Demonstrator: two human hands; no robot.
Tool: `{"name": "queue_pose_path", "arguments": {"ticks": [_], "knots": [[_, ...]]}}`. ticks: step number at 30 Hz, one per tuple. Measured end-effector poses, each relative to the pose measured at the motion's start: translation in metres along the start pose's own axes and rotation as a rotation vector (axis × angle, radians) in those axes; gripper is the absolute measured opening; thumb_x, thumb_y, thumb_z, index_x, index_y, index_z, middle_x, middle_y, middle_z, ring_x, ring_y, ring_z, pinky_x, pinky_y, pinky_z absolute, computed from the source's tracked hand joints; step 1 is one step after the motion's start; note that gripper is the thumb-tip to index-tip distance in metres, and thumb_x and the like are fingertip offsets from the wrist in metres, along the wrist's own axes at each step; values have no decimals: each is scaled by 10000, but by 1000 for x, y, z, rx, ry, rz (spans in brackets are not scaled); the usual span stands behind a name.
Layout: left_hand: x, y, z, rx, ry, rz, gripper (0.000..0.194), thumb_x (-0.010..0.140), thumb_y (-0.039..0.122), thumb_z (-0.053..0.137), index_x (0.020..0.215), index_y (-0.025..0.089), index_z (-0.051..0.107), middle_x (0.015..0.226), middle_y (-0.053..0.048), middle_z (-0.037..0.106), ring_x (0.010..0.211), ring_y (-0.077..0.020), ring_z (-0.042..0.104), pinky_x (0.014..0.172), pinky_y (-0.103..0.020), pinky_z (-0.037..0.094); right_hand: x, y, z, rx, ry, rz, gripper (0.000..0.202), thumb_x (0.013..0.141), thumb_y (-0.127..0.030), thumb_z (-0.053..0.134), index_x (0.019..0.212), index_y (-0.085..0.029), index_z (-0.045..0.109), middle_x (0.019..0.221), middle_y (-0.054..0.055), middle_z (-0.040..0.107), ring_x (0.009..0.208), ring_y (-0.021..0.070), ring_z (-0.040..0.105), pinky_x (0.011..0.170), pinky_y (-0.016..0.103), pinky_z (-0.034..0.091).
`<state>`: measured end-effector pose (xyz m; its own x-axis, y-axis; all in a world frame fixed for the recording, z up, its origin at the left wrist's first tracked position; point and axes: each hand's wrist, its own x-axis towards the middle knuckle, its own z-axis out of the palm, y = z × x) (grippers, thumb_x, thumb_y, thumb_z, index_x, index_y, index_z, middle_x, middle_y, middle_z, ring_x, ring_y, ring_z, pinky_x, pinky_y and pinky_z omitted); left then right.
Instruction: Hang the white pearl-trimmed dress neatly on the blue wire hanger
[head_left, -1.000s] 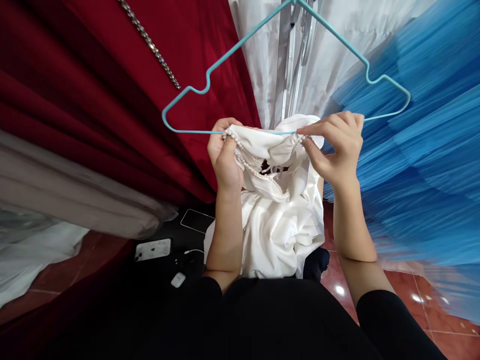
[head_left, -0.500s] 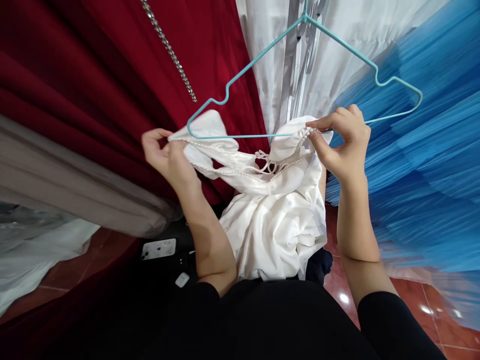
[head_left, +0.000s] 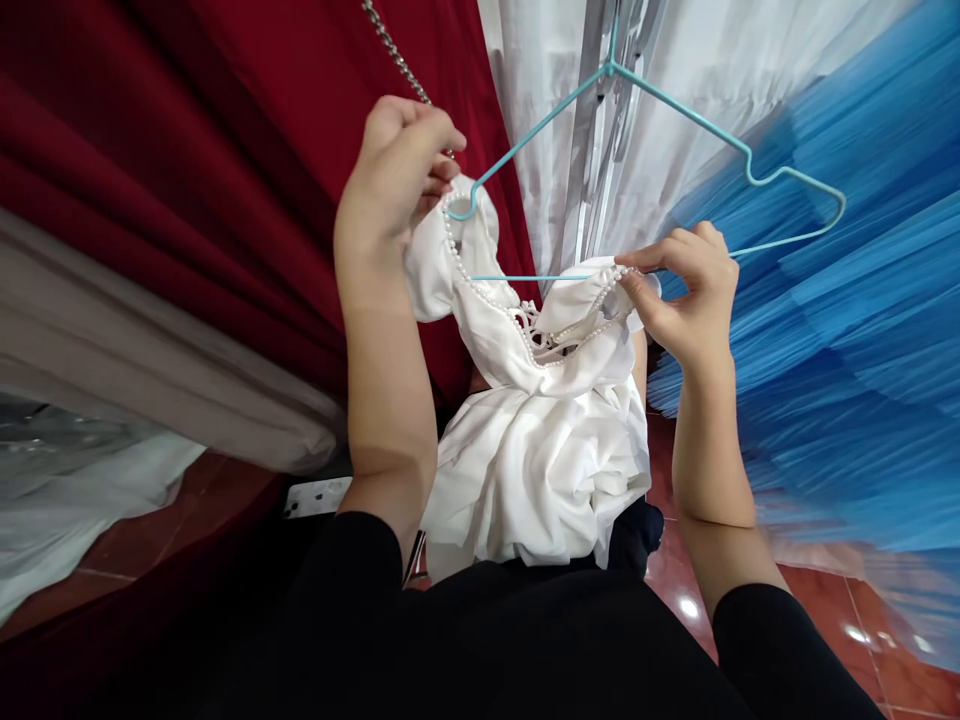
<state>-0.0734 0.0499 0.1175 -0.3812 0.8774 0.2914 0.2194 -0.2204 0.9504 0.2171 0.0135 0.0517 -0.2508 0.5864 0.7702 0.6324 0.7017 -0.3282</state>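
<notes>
A white dress (head_left: 547, 450) with bead-trimmed neckline and laced back hangs gathered in front of me. My left hand (head_left: 401, 165) is raised and closed on its left shoulder, which is looped over the left end of a light-blue hanger (head_left: 679, 95). The dress covers that end of the hanger in part. My right hand (head_left: 686, 285) pinches the right shoulder of the dress between thumb and fingers, near the beaded edge. The hanger's right end stands out bare beyond my right hand, and its bottom bar passes behind that hand.
Dark red fabric (head_left: 247, 200) and a grey-beige drape (head_left: 150, 350) hang on the left, blue tulle (head_left: 847, 330) on the right. Behind the hanger are white fabric (head_left: 540, 120) and a metal post (head_left: 596, 150). A phone (head_left: 319, 497) lies low at left. The floor has red tiles (head_left: 855, 620).
My left hand has moved up and right with the dress's left shoulder, which now goes over the hanger's left end. My right hand has stayed nearly still.
</notes>
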Motion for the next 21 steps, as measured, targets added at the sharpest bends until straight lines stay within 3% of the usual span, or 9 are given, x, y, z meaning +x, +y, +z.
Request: {"name": "queue_pose_path", "arguments": {"ticks": [2,4,6,9,12,14,18,21], "knots": [[2,-3,5,-163,-174,-82,128,1008,208,453,1104,169,527,728,6,623,600,-150,627,616,-266,498,0,1,0,-2,8,-3,259,936,-539,657,870,-302,741,761,11,682,797,214,570,908,471,510],[-3,-6,3,-324,-119,8,146,1000,133,395,1081,173,510,750,-4,644,674,-181,697,572,-228,452,0,1,1,-5,20,-2,232,939,-523,660,872,-314,738,758,12,680,798,216,564,901,479,509],[-14,-11,-7,-368,15,203,230,915,-25,408,996,159,521,762,10,625,699,-144,677,576,-215,421,-1,0,3,-6,26,4,219,946,-509,653,885,-317,739,767,17,677,818,223,570,909,484,506],[-38,-20,-30,-77,67,434,234,821,-68,662,883,148,600,795,26,580,693,-92,534,623,-242,400,-1,-1,7,-11,21,18,239,949,-512,636,903,-302,741,785,24,672,860,233,586,936,481,505],[-58,-28,-42,197,33,352,355,676,126,963,853,179,660,770,40,586,704,-112,494,690,-296,422,-1,-1,9,-42,23,29,251,942,-517,637,887,-294,737,784,31,676,861,236,588,935,475,511],[-63,-32,-40,294,35,326,332,672,120,954,844,193,679,759,44,612,700,-126,514,707,-320,435,0,0,10,-66,37,24,248,935,-512,645,867,-290,733,763,30,672,835,232,582,914,472,516],[-57,-35,-26,411,111,359,143,779,18,736,769,161,747,651,26,660,615,-137,567,684,-331,467,0,-2,8,-89,58,-13,213,931,-481,658,873,-290,732,739,20,652,825,227,575,900,473,517],[-55,-36,-23,459,128,370,46,798,145,800,756,133,784,601,5,675,578,-154,594,645,-331,464,-1,-3,7,-98,60,-26,205,939,-471,647,885,-290,726,739,17,640,831,225,573,903,481,516]]}}
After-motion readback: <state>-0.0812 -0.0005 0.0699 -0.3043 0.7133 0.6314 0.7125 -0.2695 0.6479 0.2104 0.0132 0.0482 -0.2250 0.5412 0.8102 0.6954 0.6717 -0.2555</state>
